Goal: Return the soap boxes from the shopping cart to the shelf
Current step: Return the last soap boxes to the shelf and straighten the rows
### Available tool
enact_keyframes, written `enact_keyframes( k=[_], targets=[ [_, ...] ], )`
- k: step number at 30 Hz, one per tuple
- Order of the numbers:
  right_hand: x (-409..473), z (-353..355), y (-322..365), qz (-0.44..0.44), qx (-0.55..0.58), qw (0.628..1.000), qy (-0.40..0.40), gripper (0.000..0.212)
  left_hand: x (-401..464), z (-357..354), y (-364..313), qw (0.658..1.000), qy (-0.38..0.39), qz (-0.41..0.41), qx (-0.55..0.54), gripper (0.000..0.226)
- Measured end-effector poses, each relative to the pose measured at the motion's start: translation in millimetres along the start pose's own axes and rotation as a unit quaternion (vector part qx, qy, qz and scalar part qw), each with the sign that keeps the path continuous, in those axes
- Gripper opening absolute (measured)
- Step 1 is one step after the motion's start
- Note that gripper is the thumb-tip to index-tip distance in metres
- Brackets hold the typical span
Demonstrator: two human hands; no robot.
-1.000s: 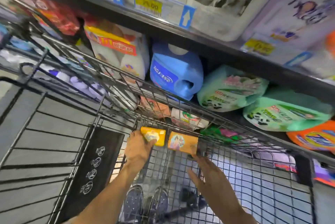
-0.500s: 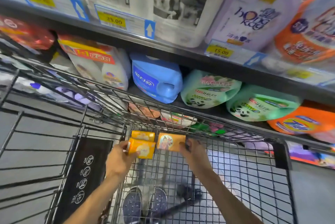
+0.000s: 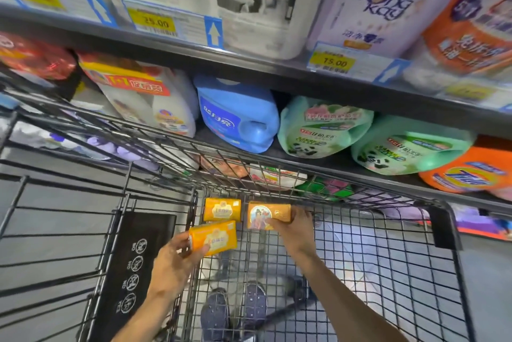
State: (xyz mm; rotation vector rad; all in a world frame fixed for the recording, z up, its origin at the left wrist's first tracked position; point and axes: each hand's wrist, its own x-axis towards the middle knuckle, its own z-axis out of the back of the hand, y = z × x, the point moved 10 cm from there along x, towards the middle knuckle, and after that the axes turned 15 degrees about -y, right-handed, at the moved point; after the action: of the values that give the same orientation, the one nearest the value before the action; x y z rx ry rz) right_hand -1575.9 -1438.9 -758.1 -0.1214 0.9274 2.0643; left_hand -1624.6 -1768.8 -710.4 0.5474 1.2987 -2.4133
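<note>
Three yellow-orange soap boxes are inside the black wire shopping cart (image 3: 360,197). My left hand (image 3: 174,261) grips one yellow box (image 3: 214,237), lifted off the cart floor. My right hand (image 3: 297,226) grips an orange box (image 3: 266,215) with a round picture on it. A third yellow box (image 3: 222,209) lies on the cart's mesh by the front wall, just beyond the one in my left hand. The dark shelf (image 3: 249,64) rises right in front of the cart.
Detergent jugs fill the shelf level behind the cart: white (image 3: 155,103), blue (image 3: 238,117), two green (image 3: 324,128), orange (image 3: 468,172). Large packs and price tags (image 3: 155,23) sit on the level above. A black child-seat flap (image 3: 135,267) hangs at the cart's left.
My left hand has raised its yellow box up and toward me, uncovering the third box behind it. My right hand has closed around the orange box. The view has tilted upward along the shelf.
</note>
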Motion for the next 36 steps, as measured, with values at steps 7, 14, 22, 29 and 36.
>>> enact_keyframes(
  k=[7, 14, 22, 29, 36],
  targets=[
    [-41.1, 50.8, 32.6, 0.017, 0.103, 0.995, 0.005, 0.018, -8.4, 0.6, -35.7, 0.998, 0.035, -0.057, -0.008, 0.024],
    [-95.3, 148.5, 41.0, 0.004, 0.162, 0.986, -0.041, 0.033, -46.5, 25.3, -102.4, 0.992, 0.065, -0.101, -0.026, 0.028],
    [-189.5, 343.5, 83.9, -0.003, 0.27, 0.957, -0.107, 0.055, -141.5, 60.4, -270.0, 0.969, 0.123, -0.209, -0.049, 0.047],
    [-277.4, 534.7, 73.2, 0.026, 0.25, 0.926, -0.281, 0.046, -283.3, 49.2, -441.5, 0.907, 0.174, -0.38, -0.042, 0.039],
    [-368.8, 688.4, 26.4, 0.04, 0.298, 0.87, -0.39, 0.045, -432.5, 2.1, -555.7, 0.829, 0.25, -0.498, -0.041, 0.041]
  ],
)
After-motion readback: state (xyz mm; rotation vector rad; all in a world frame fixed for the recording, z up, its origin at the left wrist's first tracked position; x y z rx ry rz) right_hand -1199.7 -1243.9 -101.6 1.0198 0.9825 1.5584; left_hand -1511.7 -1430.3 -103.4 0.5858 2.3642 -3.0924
